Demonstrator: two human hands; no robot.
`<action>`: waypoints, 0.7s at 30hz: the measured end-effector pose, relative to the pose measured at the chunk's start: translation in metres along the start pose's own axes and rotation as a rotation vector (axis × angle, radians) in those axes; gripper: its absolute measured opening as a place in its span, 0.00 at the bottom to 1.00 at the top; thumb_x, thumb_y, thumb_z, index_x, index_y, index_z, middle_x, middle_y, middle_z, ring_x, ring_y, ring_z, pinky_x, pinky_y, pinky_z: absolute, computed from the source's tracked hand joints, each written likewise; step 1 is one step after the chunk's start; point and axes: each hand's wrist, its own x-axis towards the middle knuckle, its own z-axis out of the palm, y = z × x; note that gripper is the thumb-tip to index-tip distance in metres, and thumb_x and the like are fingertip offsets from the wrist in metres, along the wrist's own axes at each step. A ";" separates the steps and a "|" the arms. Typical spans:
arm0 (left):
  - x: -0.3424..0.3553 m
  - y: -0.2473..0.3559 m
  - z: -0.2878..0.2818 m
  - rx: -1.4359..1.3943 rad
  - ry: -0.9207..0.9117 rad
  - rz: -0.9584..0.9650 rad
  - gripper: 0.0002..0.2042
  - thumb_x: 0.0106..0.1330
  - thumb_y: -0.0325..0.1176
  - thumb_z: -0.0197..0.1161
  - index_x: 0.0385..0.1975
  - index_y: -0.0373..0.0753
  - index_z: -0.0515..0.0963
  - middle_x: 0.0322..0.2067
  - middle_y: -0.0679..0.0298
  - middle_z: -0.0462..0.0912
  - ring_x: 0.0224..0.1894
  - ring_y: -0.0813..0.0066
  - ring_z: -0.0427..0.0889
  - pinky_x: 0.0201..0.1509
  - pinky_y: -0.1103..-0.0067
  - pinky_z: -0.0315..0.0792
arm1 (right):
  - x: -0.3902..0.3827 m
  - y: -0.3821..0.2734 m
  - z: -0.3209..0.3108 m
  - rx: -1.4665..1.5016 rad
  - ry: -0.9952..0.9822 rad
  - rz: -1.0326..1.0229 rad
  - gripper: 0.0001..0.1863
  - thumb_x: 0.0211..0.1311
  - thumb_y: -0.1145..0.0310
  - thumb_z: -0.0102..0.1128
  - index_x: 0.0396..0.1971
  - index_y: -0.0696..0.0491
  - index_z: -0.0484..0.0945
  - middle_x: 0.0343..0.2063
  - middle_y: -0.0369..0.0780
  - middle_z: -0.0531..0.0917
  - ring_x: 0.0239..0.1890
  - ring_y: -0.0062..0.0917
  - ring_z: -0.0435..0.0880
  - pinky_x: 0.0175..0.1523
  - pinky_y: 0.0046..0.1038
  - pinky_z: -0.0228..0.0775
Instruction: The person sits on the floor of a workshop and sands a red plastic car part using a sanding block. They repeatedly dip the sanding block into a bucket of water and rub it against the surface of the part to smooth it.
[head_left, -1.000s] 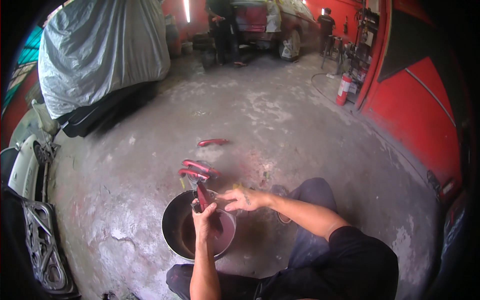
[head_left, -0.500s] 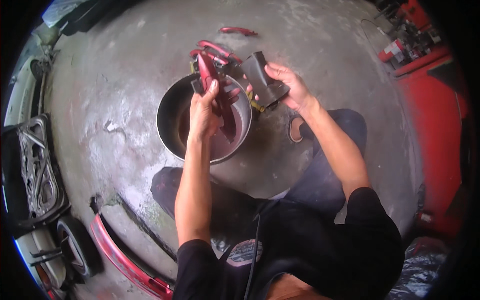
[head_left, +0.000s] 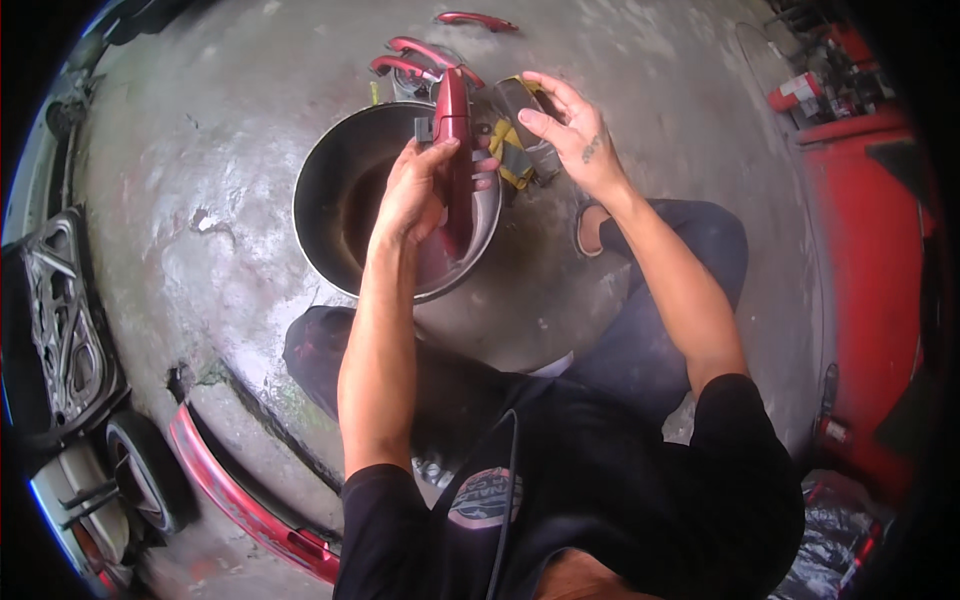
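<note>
In my left hand (head_left: 418,195) I grip a dark red car door handle (head_left: 455,120), thumb on top and fingers round its far side. It is held upright over a deep round metal pot (head_left: 318,170) with murky reddish liquid (head_left: 440,265) inside. A small grey block juts from its left side. My right hand (head_left: 578,135) is beside the pot's right rim, thumb and fingers apart. Under its fingertips is a bent dark grey sheet (head_left: 513,98), its material unclear. A yellow and black object (head_left: 510,155) shows beside the rim, partly covered.
Several more red door handles (head_left: 415,50) lie beyond the pot, with a single red handle (head_left: 478,18) farther off. To the left are a car panel (head_left: 70,320), a wheel (head_left: 145,475) and a long red trim strip (head_left: 240,510). A red cabinet (head_left: 860,230) stands at right.
My right hand has spread its fingers from round the dark grey sheet, which is now lower, near the yellow and black object. The red door handle has turned more upright in my left hand.
</note>
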 end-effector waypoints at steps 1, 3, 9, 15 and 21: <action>0.000 -0.003 0.000 0.024 0.015 -0.018 0.20 0.81 0.29 0.54 0.64 0.22 0.63 0.49 0.40 0.85 0.39 0.51 0.91 0.45 0.63 0.88 | 0.000 0.001 -0.001 -0.053 0.012 -0.005 0.28 0.71 0.65 0.70 0.67 0.59 0.77 0.58 0.44 0.85 0.60 0.27 0.83 0.66 0.29 0.73; 0.005 -0.009 -0.006 0.077 0.002 -0.057 0.20 0.81 0.31 0.55 0.64 0.23 0.63 0.48 0.41 0.85 0.39 0.52 0.91 0.43 0.65 0.89 | 0.000 0.008 -0.001 -0.196 0.040 -0.068 0.26 0.69 0.65 0.70 0.65 0.57 0.79 0.59 0.46 0.85 0.60 0.31 0.84 0.65 0.31 0.74; 0.008 -0.010 -0.008 0.085 -0.002 -0.202 0.19 0.83 0.35 0.53 0.62 0.24 0.67 0.45 0.43 0.86 0.35 0.55 0.91 0.36 0.71 0.89 | -0.003 0.011 -0.001 -0.477 0.074 -0.179 0.26 0.67 0.65 0.70 0.65 0.51 0.81 0.59 0.49 0.84 0.60 0.42 0.85 0.65 0.36 0.75; 0.010 -0.016 -0.018 0.322 0.032 -0.281 0.21 0.83 0.42 0.55 0.61 0.28 0.72 0.42 0.51 0.87 0.34 0.63 0.90 0.37 0.73 0.85 | -0.002 0.024 0.002 -0.614 0.052 -0.191 0.26 0.66 0.65 0.70 0.65 0.48 0.82 0.60 0.50 0.83 0.58 0.45 0.85 0.65 0.37 0.76; -0.007 -0.026 -0.005 0.596 0.072 -0.159 0.19 0.82 0.41 0.57 0.60 0.32 0.70 0.28 0.59 0.84 0.21 0.72 0.83 0.23 0.76 0.75 | 0.013 0.029 -0.002 -0.718 0.044 -0.254 0.26 0.65 0.65 0.70 0.64 0.47 0.83 0.59 0.50 0.83 0.59 0.46 0.84 0.65 0.39 0.76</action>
